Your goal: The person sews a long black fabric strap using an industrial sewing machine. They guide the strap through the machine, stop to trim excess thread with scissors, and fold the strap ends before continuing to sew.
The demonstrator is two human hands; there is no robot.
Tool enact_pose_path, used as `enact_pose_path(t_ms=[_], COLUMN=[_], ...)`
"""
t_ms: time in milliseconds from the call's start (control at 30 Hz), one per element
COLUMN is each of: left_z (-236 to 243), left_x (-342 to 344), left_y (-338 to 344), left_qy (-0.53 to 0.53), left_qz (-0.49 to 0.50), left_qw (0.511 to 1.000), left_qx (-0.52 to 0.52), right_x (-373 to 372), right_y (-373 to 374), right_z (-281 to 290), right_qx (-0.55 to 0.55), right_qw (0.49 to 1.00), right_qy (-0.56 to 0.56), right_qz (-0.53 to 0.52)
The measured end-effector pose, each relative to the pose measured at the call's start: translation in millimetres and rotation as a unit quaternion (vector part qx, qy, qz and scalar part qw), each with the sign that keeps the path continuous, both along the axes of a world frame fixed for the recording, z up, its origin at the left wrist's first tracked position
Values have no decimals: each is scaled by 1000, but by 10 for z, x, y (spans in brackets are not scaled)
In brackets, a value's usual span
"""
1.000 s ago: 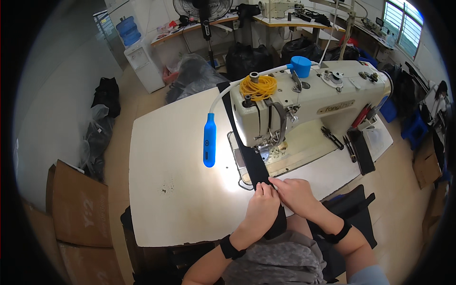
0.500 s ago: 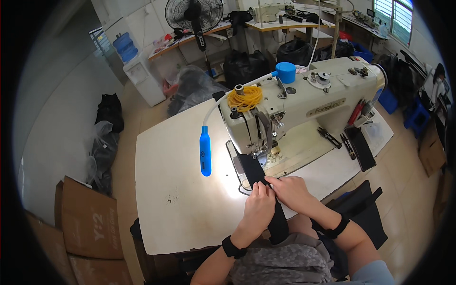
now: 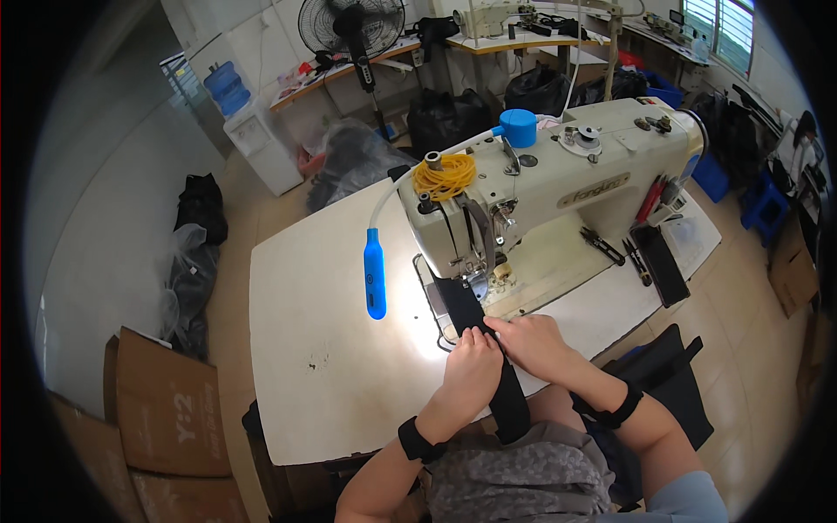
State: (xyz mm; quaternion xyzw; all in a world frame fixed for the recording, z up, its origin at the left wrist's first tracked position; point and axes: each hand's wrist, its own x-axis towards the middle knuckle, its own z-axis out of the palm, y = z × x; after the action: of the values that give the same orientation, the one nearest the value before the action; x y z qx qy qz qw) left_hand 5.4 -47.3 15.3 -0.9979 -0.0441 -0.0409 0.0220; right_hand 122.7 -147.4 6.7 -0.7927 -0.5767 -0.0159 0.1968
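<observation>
A black fabric strip (image 3: 511, 403) runs from my lap over the table edge and up under the needle area of a cream sewing machine (image 3: 558, 179). On its near stretch, just in front of the presser foot, my left hand (image 3: 473, 366) has its fingers bent together over the strip. Close against it, my right hand (image 3: 530, 342) pinches the strip's right edge between thumb and fingers. Both hands sit side by side at the table's front edge. A blue lamp (image 3: 375, 275) on a bent white neck lights the tabletop beside the needle.
The white tabletop (image 3: 323, 296) spreads to the left. Thread snips (image 3: 603, 246), a second pair of snips (image 3: 640, 263) and a black tray (image 3: 661, 266) lie right of the machine. Yellow cord (image 3: 445, 177) is coiled on top. Cardboard boxes (image 3: 170, 401) stand at left, black fabric (image 3: 658, 375) at right.
The view has shifted slightly. Both hands keep their hold on the strip by the presser foot, with little visible movement along it.
</observation>
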Motion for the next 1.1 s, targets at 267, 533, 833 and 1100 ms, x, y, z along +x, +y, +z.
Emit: enact_pose_path(t_ms=[267,533,833,1100], left_z=[57,-133,-172,-127], left_x=[64,32,83,86], left_y=[-114,-131,-165,-101], left_qy=[22,-82,-76,-82], left_qz=[42,26,56,62], left_qw=[998,996,995,994], left_qx=[-41,-28,-7,-28], right_x=[17,11,17,19], right_y=[54,66,62,126], right_z=[34,12,67,137], right_qx=[-20,12,-2,-23], right_qw=[999,1000,1000,999], right_qy=[26,22,18,46], right_qz=[-17,-8,-5,-4])
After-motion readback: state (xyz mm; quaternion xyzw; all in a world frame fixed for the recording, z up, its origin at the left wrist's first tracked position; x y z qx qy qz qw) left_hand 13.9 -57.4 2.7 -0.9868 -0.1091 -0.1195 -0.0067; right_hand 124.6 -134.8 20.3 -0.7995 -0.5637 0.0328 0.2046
